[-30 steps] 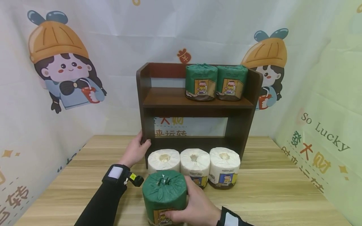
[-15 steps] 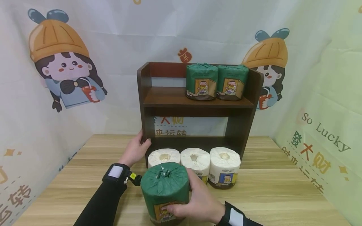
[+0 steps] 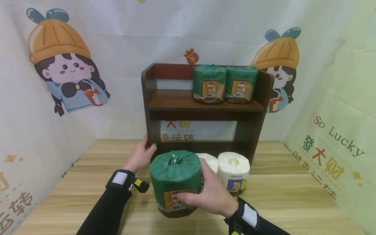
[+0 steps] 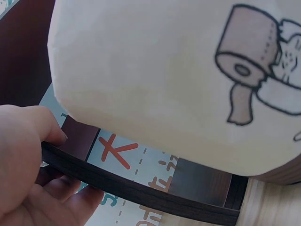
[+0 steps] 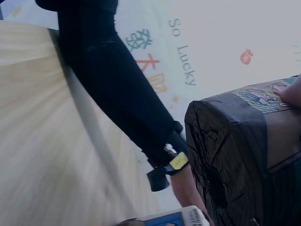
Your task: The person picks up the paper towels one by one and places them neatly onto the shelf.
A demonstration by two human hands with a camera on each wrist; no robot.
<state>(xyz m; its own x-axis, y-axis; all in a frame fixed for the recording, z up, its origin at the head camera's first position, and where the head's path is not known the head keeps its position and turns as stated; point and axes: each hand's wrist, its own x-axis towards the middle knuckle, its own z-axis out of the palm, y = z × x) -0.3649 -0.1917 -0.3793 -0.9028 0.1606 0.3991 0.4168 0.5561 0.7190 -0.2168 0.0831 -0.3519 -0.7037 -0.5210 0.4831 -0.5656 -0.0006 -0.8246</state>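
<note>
My right hand [image 3: 213, 192] grips a green-wrapped toilet roll [image 3: 176, 173] from its right side, thumb across the printed front. The roll is upright and lifted; its dark underside [image 5: 221, 155] shows in the right wrist view. My left hand [image 3: 140, 156] holds the left side panel of a dark brown two-tier shelf [image 3: 205, 103]; in the left wrist view the thumb and fingers [image 4: 61, 188] pinch the panel's edge. White toilet rolls stand before the lower tier: one at right [image 3: 233, 171], one partly covered by the green roll, and one hidden in the head view but close in the left wrist view [image 4: 155, 84].
Two more green toilet rolls, a left one [image 3: 210, 84] and a right one [image 3: 241, 85], stand on the right half of the upper tier. The wooden table [image 3: 293, 202] meets printed cloth walls [image 3: 123, 49] at the back and sides.
My right hand has raised the green toilet roll up and forward, so it now covers the left white roll and part of the middle one. The left hand stays on the panel.
</note>
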